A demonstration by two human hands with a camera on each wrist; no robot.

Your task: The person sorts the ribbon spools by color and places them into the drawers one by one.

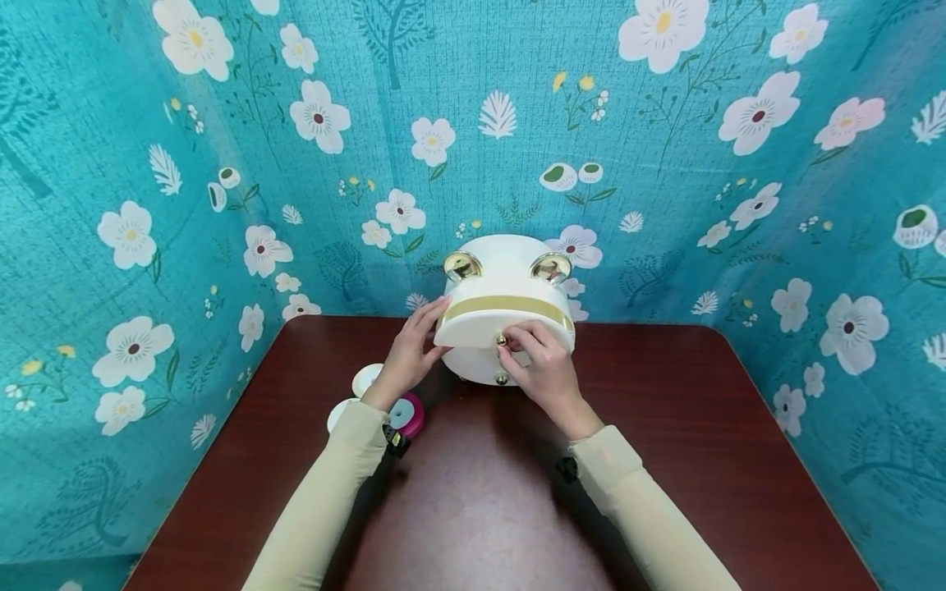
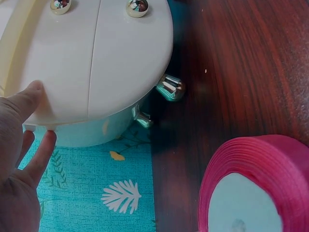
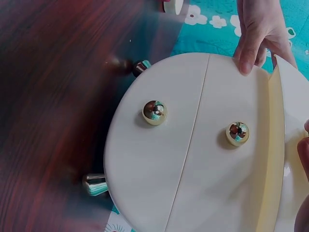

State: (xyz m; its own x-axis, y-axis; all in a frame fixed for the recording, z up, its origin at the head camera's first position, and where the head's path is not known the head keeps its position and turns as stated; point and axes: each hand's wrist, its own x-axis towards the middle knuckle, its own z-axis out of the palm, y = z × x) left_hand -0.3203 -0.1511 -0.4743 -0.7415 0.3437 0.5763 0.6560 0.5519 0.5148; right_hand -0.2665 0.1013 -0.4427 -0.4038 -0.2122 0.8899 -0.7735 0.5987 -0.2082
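A white rounded storage box [image 1: 502, 267] with two gold domes on top and a gold band stands at the back of the table. My right hand [image 1: 543, 365] pinches the small gold knob [image 1: 502, 340] of its upper front panel [image 1: 473, 328], which tilts outward over the lower front. At the box's left side, my left hand [image 1: 410, 349] holds the edge, thumb [image 2: 30, 99] on the front face and fingers round the side. Two round gold knobs, a lower one [image 3: 154, 112] and an upper one [image 3: 237, 133], sit on the drawer fronts below the panel.
Left of the box, partly behind my left forearm, lie a magenta ribbon roll [image 1: 417, 414] and two white discs, one of them [image 1: 365, 377] farther back. Shiny metal feet [image 2: 170, 88] hold up the box. A blue floral cloth [image 1: 488, 189] hangs behind the dark red table [image 1: 473, 509].
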